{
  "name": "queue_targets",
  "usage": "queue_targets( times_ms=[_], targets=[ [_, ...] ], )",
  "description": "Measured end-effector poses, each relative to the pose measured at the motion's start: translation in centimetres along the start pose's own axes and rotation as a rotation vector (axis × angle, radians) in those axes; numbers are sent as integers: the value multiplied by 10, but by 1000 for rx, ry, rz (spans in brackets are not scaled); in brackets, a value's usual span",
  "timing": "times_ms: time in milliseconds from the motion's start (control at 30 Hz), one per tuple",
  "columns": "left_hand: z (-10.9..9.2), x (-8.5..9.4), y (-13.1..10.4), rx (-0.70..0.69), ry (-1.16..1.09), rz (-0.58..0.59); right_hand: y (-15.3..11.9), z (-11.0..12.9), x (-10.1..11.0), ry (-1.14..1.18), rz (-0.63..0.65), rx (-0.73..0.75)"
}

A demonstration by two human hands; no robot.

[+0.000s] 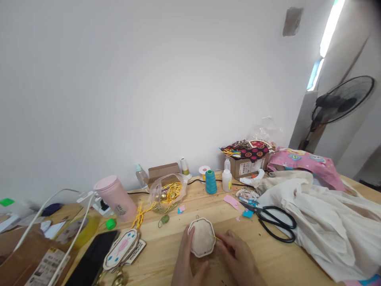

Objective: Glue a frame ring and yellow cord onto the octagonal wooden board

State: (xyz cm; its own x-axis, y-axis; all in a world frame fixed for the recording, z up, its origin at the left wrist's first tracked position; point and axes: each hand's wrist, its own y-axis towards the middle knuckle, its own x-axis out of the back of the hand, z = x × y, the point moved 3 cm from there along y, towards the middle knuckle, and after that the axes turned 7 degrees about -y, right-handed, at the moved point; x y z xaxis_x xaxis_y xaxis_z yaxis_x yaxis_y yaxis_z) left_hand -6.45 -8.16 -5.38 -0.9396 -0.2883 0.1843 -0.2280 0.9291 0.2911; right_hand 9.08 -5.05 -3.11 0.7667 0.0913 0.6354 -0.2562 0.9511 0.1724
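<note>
My left hand (188,258) grips a small scalloped plaque (202,237) by its left edge, with the thumb apart below it. The plaque has a pale cloth-like face, a white raised rim and a tiny loop at its top. At the plaque's right edge, my right hand (236,254) is closed in a pinch. Between its fingertips and the rim shows a thin yellow strand (218,238); whether it is cord or something stiff I cannot make out. Behind the plaque lies a small bundle of olive-green thread (164,219).
Black-handled scissors (276,222) lie to the right beside white cloth (324,222). A teal thread cone (211,182) and a white glue bottle (226,180) stand behind. Leftward are a bag of yellow cords (168,192), finished plaques (122,250), a phone (92,260) and a pink tumbler (116,198).
</note>
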Motion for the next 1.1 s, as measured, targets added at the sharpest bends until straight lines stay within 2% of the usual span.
queue_targets(
  times_ms=[133,200,267,367,433,533,633,767,967,1100],
  targets=[
    [-5,-4,-1,191,-410,-141,4,-4,-2,333,-78,-56],
    [-13,-3,8,268,-516,-195,16,-3,-2,467,-69,-126],
    [-26,1,24,279,-527,-186,34,3,2,529,-62,-153],
    [-43,10,56,243,-576,-224,69,14,13,606,-77,-74],
    [-46,11,76,236,-626,-180,89,15,16,687,-78,-53],
    [-36,7,96,292,-744,-52,107,5,11,761,-78,-72],
    [-20,1,100,367,-832,-3,111,-12,0,734,-79,-68],
    [-9,-3,97,401,-876,-10,110,-24,-10,707,-33,-44],
    [-1,-7,93,371,-906,-54,112,-32,-11,736,-21,-118],
    [0,-9,91,369,-872,-47,110,-25,-11,653,22,-34]
  ],
)
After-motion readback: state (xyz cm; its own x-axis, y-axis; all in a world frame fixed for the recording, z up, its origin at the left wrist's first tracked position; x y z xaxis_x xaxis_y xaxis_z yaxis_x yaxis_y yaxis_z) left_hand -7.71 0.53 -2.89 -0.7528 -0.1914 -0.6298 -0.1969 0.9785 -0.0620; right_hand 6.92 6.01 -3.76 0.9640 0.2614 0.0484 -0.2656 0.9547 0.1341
